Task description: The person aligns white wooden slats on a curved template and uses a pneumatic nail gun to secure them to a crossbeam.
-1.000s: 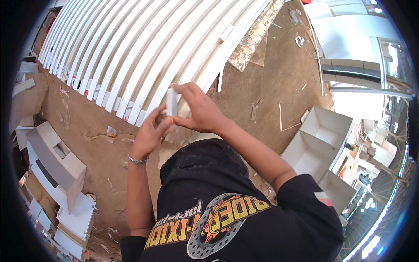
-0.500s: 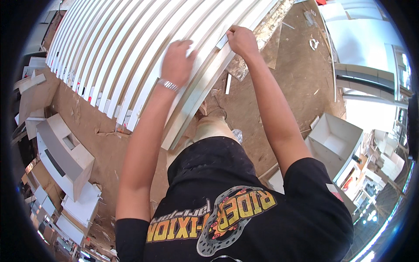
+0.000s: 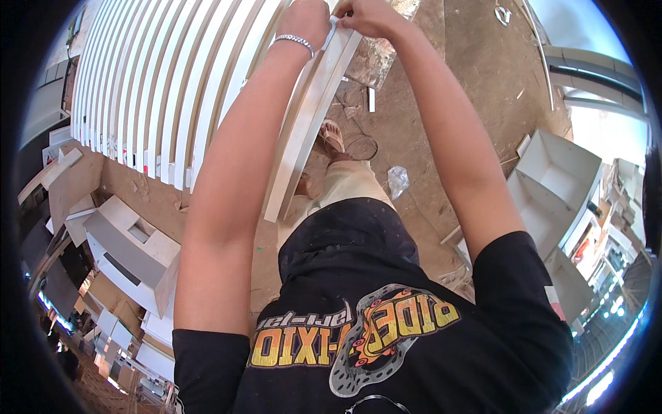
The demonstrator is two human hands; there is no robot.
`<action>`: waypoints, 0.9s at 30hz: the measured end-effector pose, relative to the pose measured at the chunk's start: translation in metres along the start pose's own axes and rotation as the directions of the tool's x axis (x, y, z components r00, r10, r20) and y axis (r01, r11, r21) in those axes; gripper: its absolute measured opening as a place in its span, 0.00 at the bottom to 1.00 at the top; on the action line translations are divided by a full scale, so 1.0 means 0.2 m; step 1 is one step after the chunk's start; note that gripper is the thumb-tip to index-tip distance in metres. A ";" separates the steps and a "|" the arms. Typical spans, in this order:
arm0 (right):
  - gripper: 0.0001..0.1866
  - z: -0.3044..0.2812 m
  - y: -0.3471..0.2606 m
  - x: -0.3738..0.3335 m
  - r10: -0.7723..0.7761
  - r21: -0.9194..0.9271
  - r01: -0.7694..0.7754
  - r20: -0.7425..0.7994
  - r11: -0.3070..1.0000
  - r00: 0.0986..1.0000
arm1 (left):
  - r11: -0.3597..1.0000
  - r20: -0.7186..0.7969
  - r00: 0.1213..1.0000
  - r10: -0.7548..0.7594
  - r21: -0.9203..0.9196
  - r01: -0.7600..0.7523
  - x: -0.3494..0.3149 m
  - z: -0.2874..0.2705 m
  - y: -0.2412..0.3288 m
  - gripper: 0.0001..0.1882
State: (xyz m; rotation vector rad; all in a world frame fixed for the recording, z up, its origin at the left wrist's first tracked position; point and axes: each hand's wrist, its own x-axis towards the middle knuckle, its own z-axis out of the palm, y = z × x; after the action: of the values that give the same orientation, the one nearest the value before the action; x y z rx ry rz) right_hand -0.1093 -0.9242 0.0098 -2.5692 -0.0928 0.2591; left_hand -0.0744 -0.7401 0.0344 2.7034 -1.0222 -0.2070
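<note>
Both my hands come together at the top edge of the view, over the nearest of a row of long pale slats. My left hand [image 3: 304, 21], with a chain bracelet at its wrist, is closed, its fingertips partly hidden. Against its side is a small white strip [image 3: 330, 32] that stands along the slat's edge. My right hand [image 3: 370, 16] is bent round with thumb and fingers pinched at the upper end of that strip. Just below the hands, the near pale slat [image 3: 312, 122] slopes down toward my legs.
Many parallel white slats [image 3: 181, 90] fill the upper left. White cabinet pieces [image 3: 134, 238] stand at the left, and an open white box unit [image 3: 555, 169] at the right. On the brown floor [image 3: 441, 124] lie a clear plastic scrap [image 3: 398, 181] and a thin cable loop [image 3: 363, 146].
My left hand has moved up and right to meet the right hand at the white strip. The view has shifted, so both hands now sit higher in the picture.
</note>
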 end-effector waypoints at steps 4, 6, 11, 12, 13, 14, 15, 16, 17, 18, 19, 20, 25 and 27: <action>0.21 -0.06 0.04 0.06 -0.012 0.059 0.006 0.107 0.998 0.994 | 0.989 -0.075 0.988 -0.132 -0.072 0.127 -0.01 0.02 0.03 0.08; 0.20 -0.08 -0.09 0.06 0.009 0.013 -0.011 0.192 1.000 0.981 | 0.987 -0.117 0.982 -0.147 -0.074 0.139 -0.05 0.03 0.00 0.09; 0.19 -0.05 -0.26 -0.06 0.043 -0.061 -0.030 0.212 0.998 0.976 | 0.988 0.109 0.986 -0.124 -0.082 0.134 -0.21 -0.06 -0.01 0.13; 0.19 -0.04 -0.28 -0.10 0.013 -0.058 -0.003 0.185 0.998 0.983 | 0.997 0.034 0.998 -0.052 -0.058 0.053 -0.25 -0.02 -0.05 0.11; 0.18 -0.03 -0.28 -0.12 0.022 -0.058 -0.011 0.192 0.998 0.981 | 0.992 0.031 0.996 -0.083 -0.091 0.086 -0.28 -0.02 -0.03 0.11; 0.18 -0.03 -0.30 -0.14 0.030 -0.058 -0.019 0.199 0.998 0.979 | 0.985 0.028 0.993 -0.115 -0.124 0.118 -0.33 -0.03 -0.01 0.11; 0.18 -0.02 -0.31 -0.15 0.038 -0.057 -0.026 0.206 0.998 0.978 | 0.976 0.025 0.989 -0.147 -0.156 0.150 -0.36 -0.04 0.01 0.11; 0.17 -0.05 -0.35 -0.17 0.076 -0.056 -0.065 0.217 0.996 0.973 | 0.977 0.020 0.989 -0.144 -0.154 0.146 -0.37 -0.03 0.00 0.11; 0.18 -0.04 -0.36 -0.17 0.071 -0.071 -0.056 0.223 0.996 0.972 | 0.976 0.009 0.989 -0.148 -0.161 0.148 -0.38 -0.03 0.00 0.11; 0.18 -0.02 -0.35 -0.16 0.066 -0.085 -0.047 0.229 0.995 0.971 | 0.974 -0.002 0.988 -0.152 -0.169 0.149 -0.39 -0.02 0.00 0.11; 0.18 -0.01 -0.37 -0.17 0.063 -0.099 -0.040 0.236 0.994 0.970 | 0.973 -0.011 0.988 -0.155 -0.177 0.150 -0.40 -0.02 0.00 0.11; 0.17 0.01 -0.39 -0.21 -0.015 -0.111 0.041 0.227 0.993 0.974 | 0.977 0.010 0.988 -0.155 -0.148 0.155 -0.41 -0.02 -0.01 0.11; 0.17 0.11 -0.45 -0.27 -0.019 -0.127 0.052 0.247 0.991 0.969 | 0.978 0.060 0.981 -0.184 -0.089 0.189 -0.50 0.00 -0.03 0.10; 0.16 0.14 -0.50 -0.32 -0.067 -0.111 0.101 0.277 0.989 0.958 | 0.973 0.083 0.977 -0.196 -0.103 0.204 -0.59 0.01 -0.04 0.10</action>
State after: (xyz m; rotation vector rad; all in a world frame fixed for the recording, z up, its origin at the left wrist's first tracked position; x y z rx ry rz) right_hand -0.1782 -0.8323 0.0507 -2.6289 -0.3299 0.5916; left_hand -0.1575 -0.6567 0.0362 2.7121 -0.7305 -0.3896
